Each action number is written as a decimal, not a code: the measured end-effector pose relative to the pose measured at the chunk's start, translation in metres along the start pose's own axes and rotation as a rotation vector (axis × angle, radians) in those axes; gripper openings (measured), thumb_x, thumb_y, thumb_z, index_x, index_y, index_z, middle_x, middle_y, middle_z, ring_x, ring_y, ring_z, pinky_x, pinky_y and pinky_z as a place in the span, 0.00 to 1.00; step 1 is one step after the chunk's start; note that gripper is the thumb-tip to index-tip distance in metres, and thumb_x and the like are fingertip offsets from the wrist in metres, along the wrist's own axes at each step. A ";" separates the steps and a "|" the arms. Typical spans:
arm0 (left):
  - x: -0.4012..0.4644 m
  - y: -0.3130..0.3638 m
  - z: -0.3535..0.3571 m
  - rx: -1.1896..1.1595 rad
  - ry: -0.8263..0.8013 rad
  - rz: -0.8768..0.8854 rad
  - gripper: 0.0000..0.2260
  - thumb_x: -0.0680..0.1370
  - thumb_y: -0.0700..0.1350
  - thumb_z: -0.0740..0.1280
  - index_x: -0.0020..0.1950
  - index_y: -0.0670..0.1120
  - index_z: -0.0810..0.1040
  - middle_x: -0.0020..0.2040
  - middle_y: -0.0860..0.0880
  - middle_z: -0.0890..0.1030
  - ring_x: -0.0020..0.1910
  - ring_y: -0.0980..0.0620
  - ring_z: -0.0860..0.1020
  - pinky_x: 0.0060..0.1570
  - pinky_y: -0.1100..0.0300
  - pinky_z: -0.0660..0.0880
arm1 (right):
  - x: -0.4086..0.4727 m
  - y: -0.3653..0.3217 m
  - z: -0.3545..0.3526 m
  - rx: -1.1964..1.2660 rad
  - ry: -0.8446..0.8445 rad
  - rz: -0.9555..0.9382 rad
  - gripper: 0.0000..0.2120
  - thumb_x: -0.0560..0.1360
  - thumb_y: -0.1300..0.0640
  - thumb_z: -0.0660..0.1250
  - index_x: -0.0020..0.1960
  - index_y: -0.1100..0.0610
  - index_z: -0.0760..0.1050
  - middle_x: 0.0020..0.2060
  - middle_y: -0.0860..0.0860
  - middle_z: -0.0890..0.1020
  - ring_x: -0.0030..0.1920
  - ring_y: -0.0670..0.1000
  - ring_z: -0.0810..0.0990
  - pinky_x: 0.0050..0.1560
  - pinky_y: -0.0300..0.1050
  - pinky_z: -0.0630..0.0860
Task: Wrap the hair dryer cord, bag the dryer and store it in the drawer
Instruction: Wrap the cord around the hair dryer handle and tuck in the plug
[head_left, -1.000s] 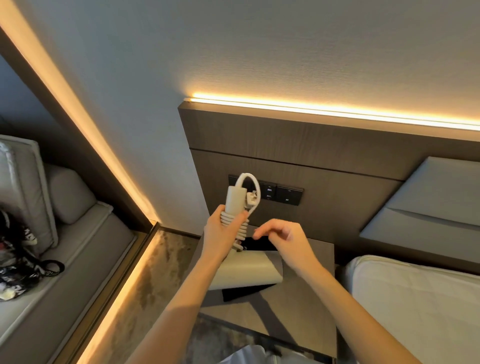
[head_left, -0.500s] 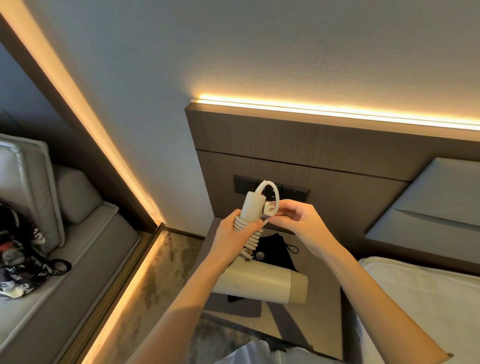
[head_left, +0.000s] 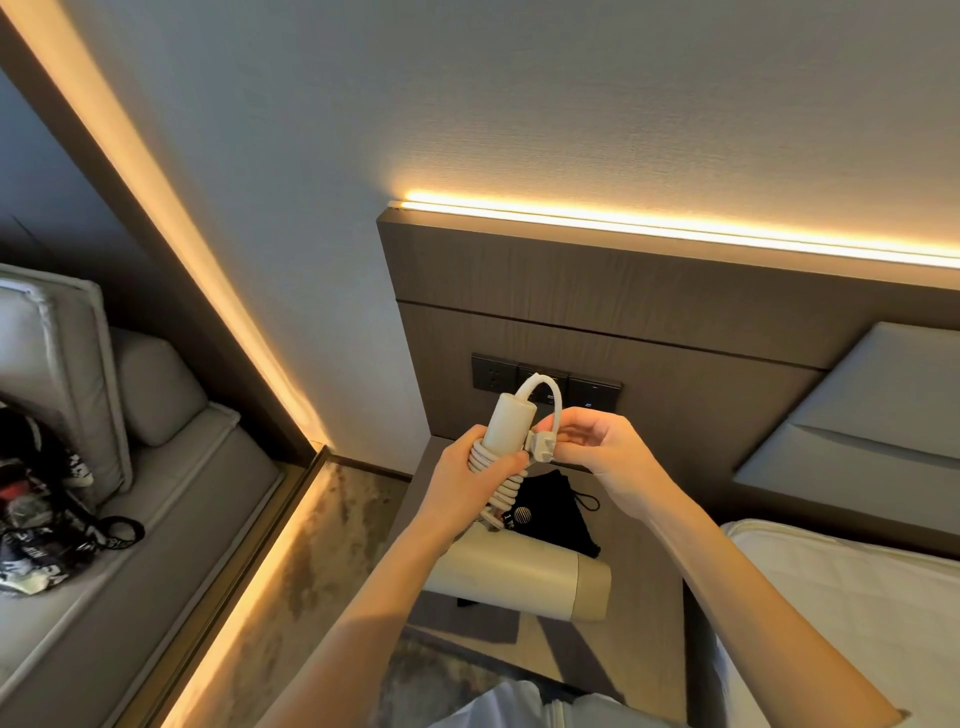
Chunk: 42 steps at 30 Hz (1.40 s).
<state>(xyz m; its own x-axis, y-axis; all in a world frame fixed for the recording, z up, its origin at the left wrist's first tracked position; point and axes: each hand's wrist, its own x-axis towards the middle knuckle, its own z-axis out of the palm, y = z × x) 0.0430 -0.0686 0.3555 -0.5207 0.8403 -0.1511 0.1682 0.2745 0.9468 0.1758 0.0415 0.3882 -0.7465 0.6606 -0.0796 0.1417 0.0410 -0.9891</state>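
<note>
hair dryer (head_left: 524, 571), cord (head_left: 498, 478) coiled round handle: left hand (head_left: 467, 478) grips coils; right hand (head_left: 597, 457) pinches plug (head_left: 540, 447) beside it.

Hotel bedroom: lit headboard (head_left: 649, 291), bed (head_left: 857, 597)

Dim room lit by warm LED strips (head_left: 675, 228); wide-angle bending at edges, focus sharp.

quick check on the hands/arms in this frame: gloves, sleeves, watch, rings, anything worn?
Nothing worn that shows. The left hand and right hand are bare, no gloves, and no rings can be seen on the visible fingers. Both forearms are bare up to the frame's lower edge: no sleeves, watch or wristband in view. Only a bit of pale clothing shows at the bottom, between the arms.
</note>
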 end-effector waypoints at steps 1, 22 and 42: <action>0.000 0.000 -0.001 0.012 -0.001 0.013 0.13 0.72 0.52 0.69 0.53 0.53 0.70 0.48 0.53 0.76 0.50 0.51 0.78 0.53 0.57 0.77 | 0.000 0.000 -0.001 -0.007 0.000 -0.005 0.07 0.71 0.64 0.70 0.45 0.54 0.80 0.43 0.50 0.83 0.46 0.48 0.81 0.50 0.39 0.77; -0.003 0.009 -0.002 -0.138 -0.007 -0.102 0.13 0.73 0.51 0.68 0.55 0.51 0.71 0.50 0.47 0.78 0.49 0.49 0.78 0.53 0.53 0.78 | -0.002 0.017 0.020 0.154 0.083 -0.030 0.07 0.74 0.60 0.66 0.52 0.56 0.77 0.46 0.52 0.83 0.49 0.52 0.81 0.51 0.44 0.80; -0.001 0.012 -0.004 -0.170 -0.044 -0.144 0.11 0.72 0.52 0.68 0.52 0.55 0.71 0.50 0.46 0.78 0.51 0.45 0.79 0.54 0.49 0.78 | 0.000 0.014 0.022 0.075 0.090 -0.083 0.09 0.76 0.61 0.63 0.55 0.54 0.75 0.49 0.50 0.81 0.51 0.48 0.80 0.52 0.38 0.78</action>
<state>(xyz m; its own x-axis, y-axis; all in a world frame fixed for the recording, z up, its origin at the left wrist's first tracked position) 0.0425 -0.0682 0.3678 -0.4916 0.8186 -0.2970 -0.0506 0.3136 0.9482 0.1634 0.0258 0.3713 -0.6919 0.7219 0.0113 0.0305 0.0449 -0.9985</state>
